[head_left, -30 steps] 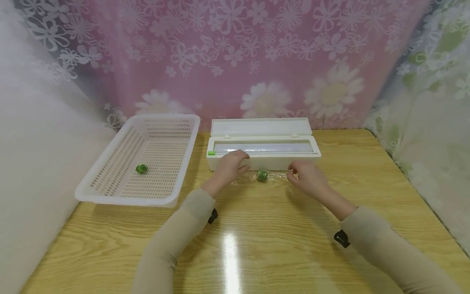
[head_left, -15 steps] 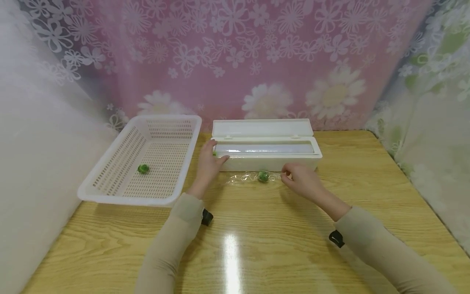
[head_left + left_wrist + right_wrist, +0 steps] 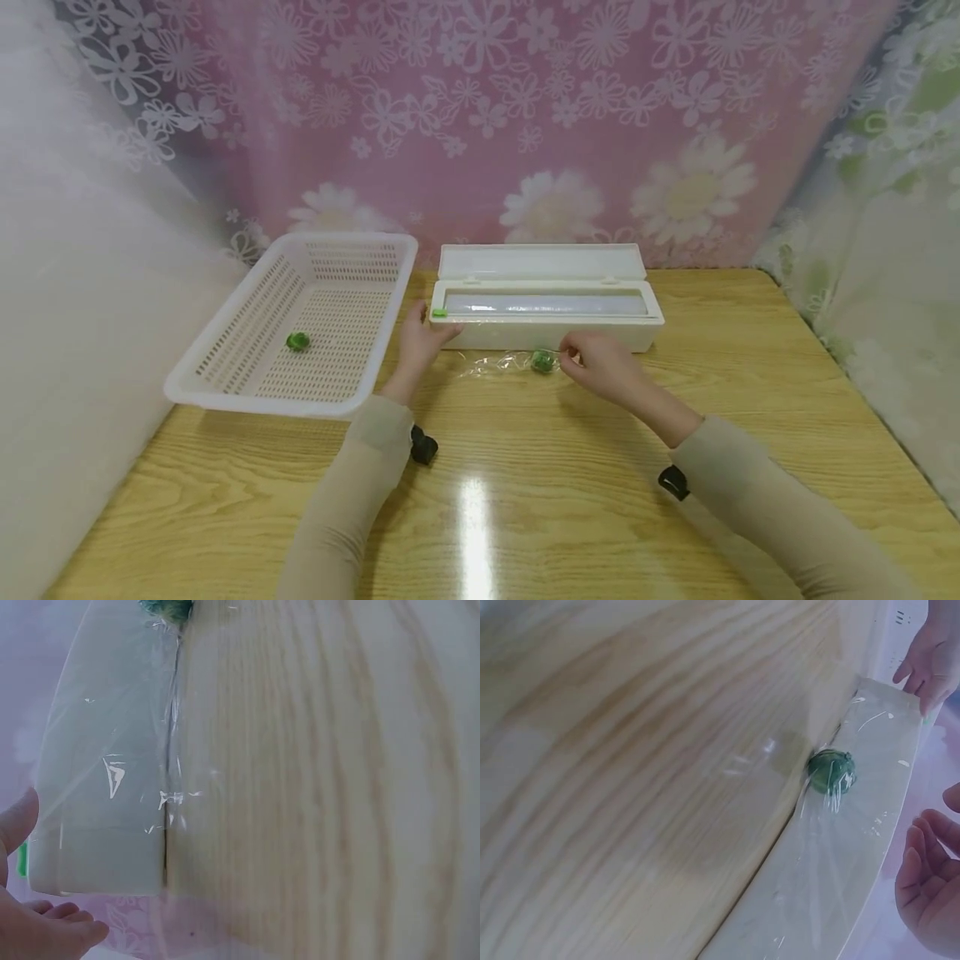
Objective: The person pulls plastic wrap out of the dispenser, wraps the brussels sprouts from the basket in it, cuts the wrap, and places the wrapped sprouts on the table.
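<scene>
A white cling film dispenser (image 3: pixel 547 335) stands at the table's back with its lid raised and the film roll showing. Clear cling film (image 3: pixel 491 363) drapes down its front and over a small round green vegetable (image 3: pixel 831 772), like a Brussels sprout, on the table against the box. My left hand (image 3: pixel 422 337) is at the dispenser's left end, thumb at the front corner by a green slider (image 3: pixel 439 313), fingers spread round the end. Close to the wrapped vegetable's right side is my right hand (image 3: pixel 600 362), its fingers loosely bent with nothing seen between them in the right wrist view.
A white perforated basket (image 3: pixel 258 406) stands at the left, with another small green vegetable (image 3: pixel 297 342) inside. Wood-patterned table (image 3: pixel 570 500) extends in front of the dispenser. A floral curtain (image 3: pixel 480 125) hangs close behind.
My left hand has moved left from the film in front of the dispenser to the box's left end. My right hand has shifted left, nearer the wrapped vegetable.
</scene>
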Action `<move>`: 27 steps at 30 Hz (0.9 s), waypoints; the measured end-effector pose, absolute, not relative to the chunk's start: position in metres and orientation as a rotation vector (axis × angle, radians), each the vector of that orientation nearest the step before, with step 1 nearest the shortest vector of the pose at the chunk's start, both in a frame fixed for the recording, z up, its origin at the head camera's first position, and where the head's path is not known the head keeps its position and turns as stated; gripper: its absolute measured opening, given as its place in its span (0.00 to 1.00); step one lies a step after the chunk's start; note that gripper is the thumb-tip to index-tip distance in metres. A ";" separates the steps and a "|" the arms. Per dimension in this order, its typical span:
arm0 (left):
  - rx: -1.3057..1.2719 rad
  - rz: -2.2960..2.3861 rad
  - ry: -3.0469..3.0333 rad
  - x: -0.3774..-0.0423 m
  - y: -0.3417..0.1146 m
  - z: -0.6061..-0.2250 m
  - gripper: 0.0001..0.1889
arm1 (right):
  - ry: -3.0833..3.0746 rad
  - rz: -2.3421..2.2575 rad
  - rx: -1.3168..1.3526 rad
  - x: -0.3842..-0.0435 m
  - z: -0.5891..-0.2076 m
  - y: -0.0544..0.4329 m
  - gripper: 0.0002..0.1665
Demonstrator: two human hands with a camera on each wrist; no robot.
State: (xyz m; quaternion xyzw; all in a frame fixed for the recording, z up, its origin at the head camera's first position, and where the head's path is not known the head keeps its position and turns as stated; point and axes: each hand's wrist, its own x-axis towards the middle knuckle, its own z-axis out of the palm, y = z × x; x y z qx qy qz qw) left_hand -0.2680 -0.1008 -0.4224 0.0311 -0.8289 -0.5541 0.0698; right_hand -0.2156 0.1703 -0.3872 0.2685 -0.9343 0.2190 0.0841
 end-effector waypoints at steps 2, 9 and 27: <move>0.098 -1.670 -2.496 -0.269 -0.101 -0.425 0.39 | -2.775 0.662 0.823 -0.217 -0.387 0.166 0.05; 0.126 -1.571 -2.513 -0.274 -0.100 -0.430 0.35 | -2.735 0.762 0.922 -0.228 -0.381 0.145 0.07; 0.115 -1.656 -2.449 -0.279 -0.099 -0.433 0.34 | -2.688 0.977 1.030 -0.281 -0.376 0.073 0.14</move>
